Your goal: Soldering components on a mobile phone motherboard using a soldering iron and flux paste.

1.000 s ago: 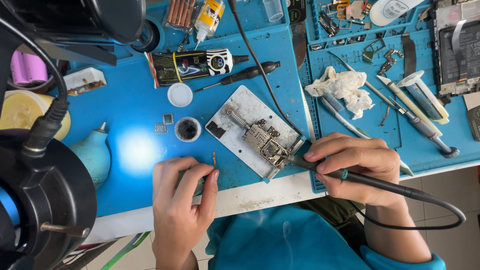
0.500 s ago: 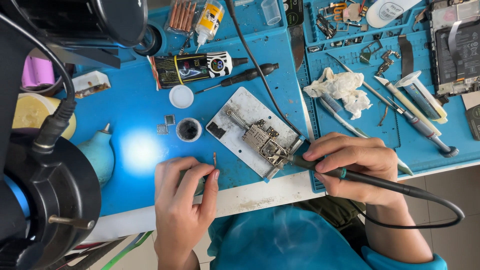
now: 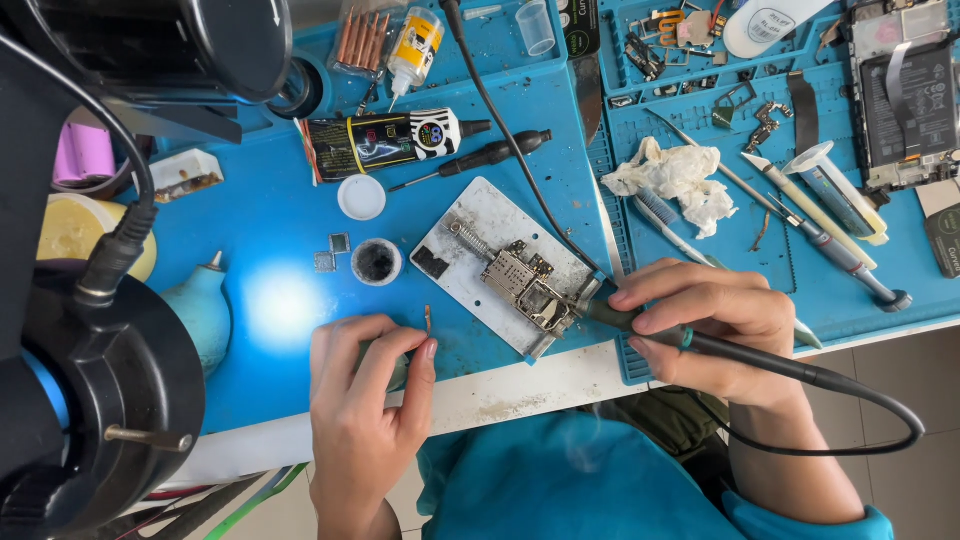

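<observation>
My right hand grips a black soldering iron like a pen, its tip at a small metal part clamped on the grey board holder. The iron's black cord loops off to the lower right. My left hand rests on the blue mat just left of the holder, fingertips pinching a thin short copper-coloured strip that stands upright. A spot of bright light falls on the mat beside that hand.
A microscope body fills the left side. On the mat lie a small black pot, a white cap, a dark tube, a screwdriver, crumpled tissue, tweezers and a syringe. A phone board lies top right.
Almost nothing has moved; the view shifts slightly and both hands hold the same positions.
</observation>
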